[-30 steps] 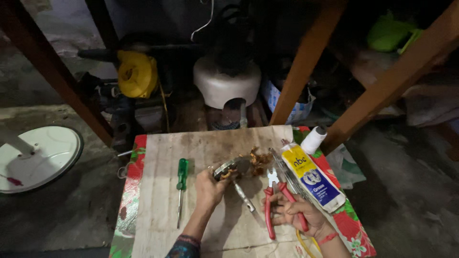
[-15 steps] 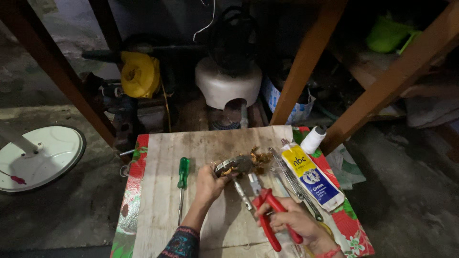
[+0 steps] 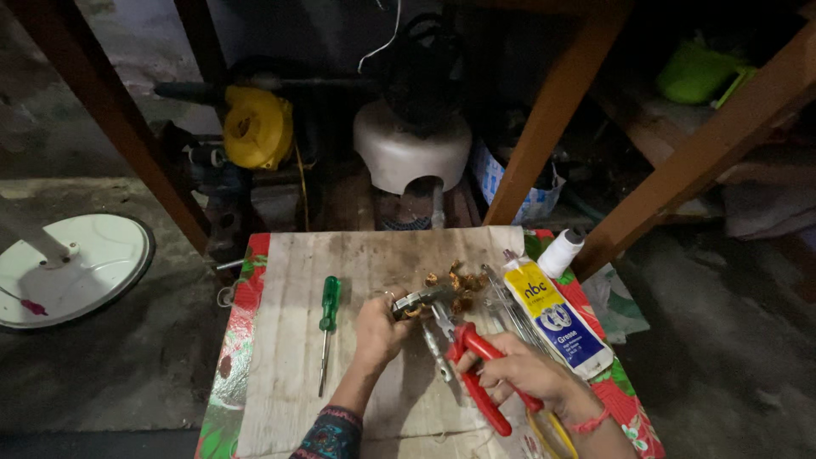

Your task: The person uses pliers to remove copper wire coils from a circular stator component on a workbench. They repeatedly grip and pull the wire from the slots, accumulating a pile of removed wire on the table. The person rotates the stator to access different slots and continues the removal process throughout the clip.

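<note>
A small metal part (image 3: 414,301), grey with a brassy patch, is held near the middle of a pale wooden board (image 3: 374,340) by the left hand (image 3: 376,330), whose fingers are curled closed around its left end. Red-handled pliers (image 3: 476,374) are gripped by the right hand (image 3: 520,376), the fingers wrapped shut over both handles, and the metal nose of the pliers is brought up against the right end of the part; whether the nose actually bites on it cannot be told. Just beyond the part, a loose heap of brown, coppery scraps (image 3: 455,279) is seen on the board. A green-handled screwdriver (image 3: 326,327) is laid on the board to the left of the left hand, well apart from it. To the right, a yellow, white and blue tube (image 3: 557,319) is laid slantwise beside a bundle of thin metal rods (image 3: 503,297), with a white spool (image 3: 561,252) at the far right corner. The board is rested on a red floral cloth (image 3: 246,314). Farther off, a yellow blower (image 3: 257,127) and a round white base (image 3: 72,268) are seen on the floor.
</note>
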